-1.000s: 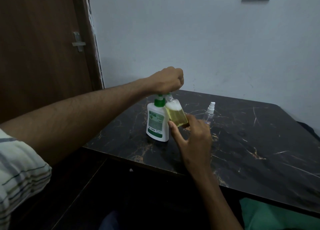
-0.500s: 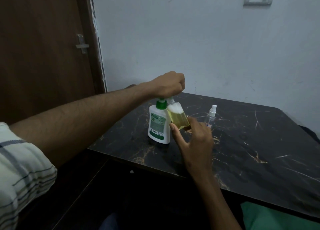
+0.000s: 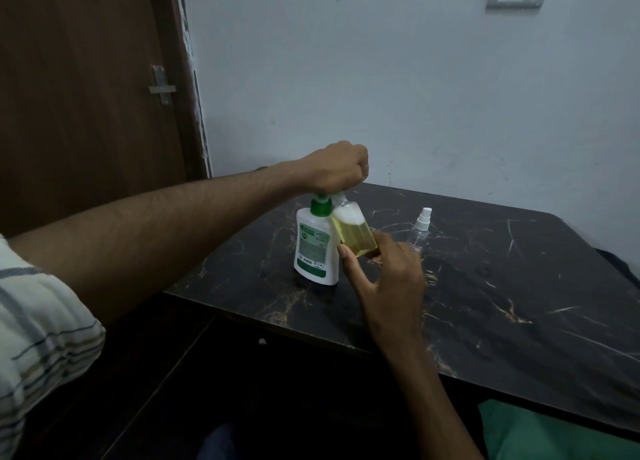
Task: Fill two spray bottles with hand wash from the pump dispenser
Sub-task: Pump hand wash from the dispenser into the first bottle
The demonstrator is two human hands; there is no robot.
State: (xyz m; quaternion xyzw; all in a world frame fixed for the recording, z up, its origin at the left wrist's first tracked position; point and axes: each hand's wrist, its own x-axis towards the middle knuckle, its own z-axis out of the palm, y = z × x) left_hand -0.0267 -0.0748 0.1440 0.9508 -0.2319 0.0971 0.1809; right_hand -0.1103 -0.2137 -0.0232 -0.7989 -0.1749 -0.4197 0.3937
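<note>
Black marble-patterned surface (image 3: 485,321) with gold veining carries the set-up. Count: one white pump dispenser with green pump head and green label (image 3: 316,245); two clear plastic spray bottles. Dispenser stands upright near the surface's left front edge. Left hand (image 3: 337,167) is closed in a fist on top of the pump head, covering the nozzle. First spray bottle, uncapped, holding yellow liquid under a white foam layer (image 3: 354,233), is tilted with its neck up under the fist, its side touching the dispenser. Right hand (image 3: 384,269) grips this bottle at its lower end, thumb on the near side, fingers behind. Liquid level sits at roughly two thirds; foam fills most of the rest. Second spray bottle, with white spray cap (image 3: 419,233), stands upright on the surface, just right of the right hand, ungripped; contents cannot be told.
</note>
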